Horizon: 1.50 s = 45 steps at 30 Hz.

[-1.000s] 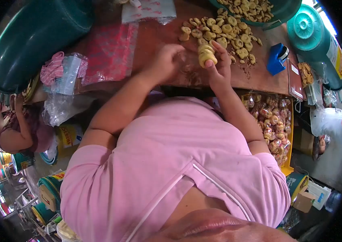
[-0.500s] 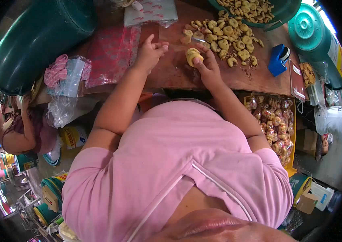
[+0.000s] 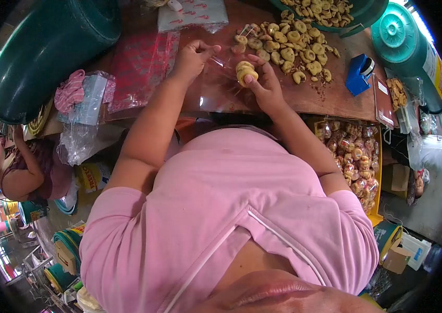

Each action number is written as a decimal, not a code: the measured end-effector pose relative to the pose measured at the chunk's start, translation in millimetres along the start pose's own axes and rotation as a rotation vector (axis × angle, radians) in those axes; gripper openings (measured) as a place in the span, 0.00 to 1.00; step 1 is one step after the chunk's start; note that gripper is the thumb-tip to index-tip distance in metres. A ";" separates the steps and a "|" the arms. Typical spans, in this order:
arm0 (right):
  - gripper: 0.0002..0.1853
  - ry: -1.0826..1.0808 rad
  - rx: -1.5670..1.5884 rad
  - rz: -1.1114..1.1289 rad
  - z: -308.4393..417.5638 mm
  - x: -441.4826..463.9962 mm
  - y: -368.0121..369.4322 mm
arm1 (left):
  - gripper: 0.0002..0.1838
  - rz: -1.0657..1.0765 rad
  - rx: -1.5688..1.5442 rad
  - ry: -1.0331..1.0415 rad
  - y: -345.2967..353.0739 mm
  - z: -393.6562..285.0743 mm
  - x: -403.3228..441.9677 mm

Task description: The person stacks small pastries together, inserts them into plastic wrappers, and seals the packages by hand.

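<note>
My right hand (image 3: 265, 86) grips a short stack of round yellow cookies (image 3: 244, 72) between thumb and fingers. To its left, the thumb and forefinger of my left hand (image 3: 195, 58) pinch together. Faint glints of clear plastic film (image 3: 218, 62) show at those fingertips and toward the cookies; its full outline is hard to make out. Just beyond my right hand lies a loose pile of similar cookies (image 3: 294, 47) on the brown table (image 3: 205, 88).
A green basin (image 3: 356, 26) of cookies stands at the back right, near a blue tape dispenser (image 3: 359, 75). Printed plastic bags (image 3: 192, 14) and red plastic sheets (image 3: 140, 73) lie leftward. A yellow crate (image 3: 375, 208) holds packed cookies. Another person (image 3: 28, 172) sits at far left.
My left hand has moved slightly up and closed from spread fingers into a pinch, with film glinting beside it. My right hand has shifted slightly left with the cookies.
</note>
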State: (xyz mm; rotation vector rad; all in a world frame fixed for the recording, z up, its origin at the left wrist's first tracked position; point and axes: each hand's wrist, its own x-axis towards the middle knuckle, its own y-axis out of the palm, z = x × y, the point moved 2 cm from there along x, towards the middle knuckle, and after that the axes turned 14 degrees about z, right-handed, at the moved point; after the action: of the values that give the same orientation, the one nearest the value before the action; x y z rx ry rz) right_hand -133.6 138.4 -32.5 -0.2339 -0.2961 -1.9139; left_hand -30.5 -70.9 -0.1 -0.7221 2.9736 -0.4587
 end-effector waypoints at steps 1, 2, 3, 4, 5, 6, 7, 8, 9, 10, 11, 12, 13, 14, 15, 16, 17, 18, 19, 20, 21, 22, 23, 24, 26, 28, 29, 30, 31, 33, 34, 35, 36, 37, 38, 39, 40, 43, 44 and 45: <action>0.31 0.004 0.015 -0.002 3.2 0.1 1.5 | 0.21 -0.011 -0.029 0.003 -1.2 9.7 3.8; 0.31 0.008 0.030 -0.004 5.3 0.2 2.4 | 0.20 -0.022 -0.058 0.006 -1.4 25.7 11.1; 0.31 0.024 0.012 -0.001 5.5 0.4 1.4 | 0.20 -0.033 -0.088 0.010 -0.5 21.0 10.5; 0.30 0.039 -0.005 0.003 5.5 0.9 -0.6 | 0.22 -0.065 -0.094 0.037 0.6 16.8 6.6; 0.30 0.055 -0.023 0.006 5.7 1.4 -1.7 | 0.23 -0.096 -0.099 0.065 2.6 12.7 0.9; 0.30 0.069 -0.001 0.000 7.4 1.5 -0.9 | 0.25 -0.127 -0.105 0.092 2.8 0.9 -3.8; 0.30 0.083 0.021 -0.007 10.3 1.1 0.6 | 0.26 -0.191 -0.053 0.023 -1.8 -2.7 -3.3; 0.30 0.098 0.043 -0.015 11.5 0.1 1.2 | 0.28 -0.253 0.000 -0.048 -9.2 -4.1 -2.7; 0.30 0.101 0.002 0.000 9.9 0.0 -0.3 | 0.29 -0.292 0.058 -0.089 -17.5 -4.8 -1.6; 0.30 0.103 -0.038 0.016 7.0 1.0 -2.7 | 0.30 -0.330 0.114 -0.131 -25.9 -5.4 -0.6; 0.30 0.104 -0.078 0.033 4.9 1.4 -3.4 | 0.30 -0.347 0.175 -0.144 -37.0 -5.3 1.9; 0.29 0.132 -0.072 0.027 6.7 1.7 -1.7 | 0.31 -0.365 0.235 -0.156 -50.9 -2.8 6.6; 0.29 0.158 -0.067 0.022 11.1 2.6 1.4 | 0.28 -0.240 0.171 -0.224 -63.4 5.0 15.5; 0.29 0.185 -0.060 0.019 12.9 3.7 4.1 | 0.27 -0.203 0.216 -0.229 -66.0 15.6 15.5; 0.29 0.165 -0.057 0.010 11.8 5.2 5.6 | 0.26 -0.166 0.262 -0.234 -62.7 4.6 4.8; 0.28 0.144 -0.055 0.000 10.0 6.7 6.4 | 0.25 -0.128 0.307 -0.238 -59.2 -2.6 -2.7; 0.28 0.124 -0.053 -0.011 9.1 7.9 6.9 | 0.23 -0.106 0.326 -0.183 -55.2 2.0 -5.5; 0.28 0.102 0.007 0.007 14.6 10.3 11.4 | 0.22 -0.082 0.344 -0.128 -48.4 6.6 -9.8; 0.27 0.082 0.066 0.023 20.7 12.6 16.9 | 0.20 -0.055 0.362 -0.074 -42.5 9.8 -12.6; 0.27 0.062 0.125 0.036 26.4 14.9 23.4 | 0.19 -0.046 0.380 -0.086 -39.6 12.9 -13.2; 0.26 0.072 0.167 0.043 27.8 17.8 28.7 | 0.17 -0.036 0.397 -0.099 -34.8 2.7 -16.0; 0.25 0.082 0.209 0.050 27.8 21.7 34.1 | 0.16 -0.025 0.413 -0.113 -29.4 -3.4 -17.6; 0.25 0.091 0.251 0.058 26.6 25.7 38.4 | 0.16 -0.013 0.295 -0.102 -24.2 -4.4 -17.5; 0.24 0.137 0.277 0.033 21.1 30.2 40.3 | 0.16 -0.052 0.314 -0.039 -23.8 0.1 -15.3; 0.24 0.226 0.328 -0.016 8.8 37.8 41.1 | 0.16 -0.133 0.354 0.087 -26.7 13.8 -6.1; 0.24 0.259 0.379 -0.028 10.0 41.2 36.7 | 0.15 -0.181 0.254 0.083 -40.7 17.5 -0.1; 0.24 0.277 0.405 -0.033 11.3 41.6 34.8 | 0.15 -0.205 0.203 0.078 -48.3 20.2 0.5; 0.24 0.309 0.394 -0.040 14.9 39.6 34.8 | 0.14 -0.229 0.243 0.068 -54.2 21.9 -0.6; 0.24 0.340 0.382 -0.047 20.6 36.4 35.5 | 0.13 -0.253 0.281 0.059 -59.9 22.5 -1.5; 0.24 0.378 0.328 -0.052 21.2 32.6 31.3 | 0.11 -0.327 0.471 0.118 -73.7 23.4 -0.2; 0.24 0.386 0.289 -0.050 16.6 30.1 27.5 | 0.11 -0.365 0.448 0.112 -81.3 26.3 -1.8; 0.25 0.395 0.250 -0.049 14.0 28.6 25.7 | 0.11 -0.401 0.425 0.105 -88.8 29.2 -3.2; 0.25 0.400 0.276 -0.052 15.3 27.2 26.7 | 0.11 -0.437 0.402 0.097 -96.4 27.7 -6.3; 0.25 0.404 0.302 -0.053 19.1 24.8 28.5 | 0.12 -0.436 0.557 0.114 -110.7 27.6 -8.8; 0.25 0.409 0.327 -0.054 23.0 22.3 30.5 | 0.13 -0.461 0.585 0.083 -121.7 29.9 -10.7; 0.25 0.410 0.332 -0.065 27.7 19.5 32.9 | 0.13 -0.488 0.612 0.050 -130.7 26.6 -13.3; 0.25 0.411 0.336 -0.076 32.7 16.8 35.4 | 0.14 -0.516 0.639 0.018 -139.0 26.0 -16.1; 0.24 0.397 0.307 -0.081 29.8 13.0 31.9 | 0.20 -0.640 0.754 0.019 -167.5 35.1 -17.7; 0.23 0.390 0.292 -0.078 26.0 11.0 28.5 | 0.22 -0.681 0.794 0.019 -173.3 39.7 -17.3; 0.23 0.364 0.281 -0.085 22.8 8.9 25.3 | 0.28 -0.821 0.987 -0.022 -161.1 18.3 -26.6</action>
State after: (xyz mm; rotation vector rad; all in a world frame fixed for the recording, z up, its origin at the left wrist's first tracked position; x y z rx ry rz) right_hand -112.6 129.1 -5.8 0.3159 -0.3280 -1.9294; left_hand 66.4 -200.2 29.5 -1.6313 1.8298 -1.6988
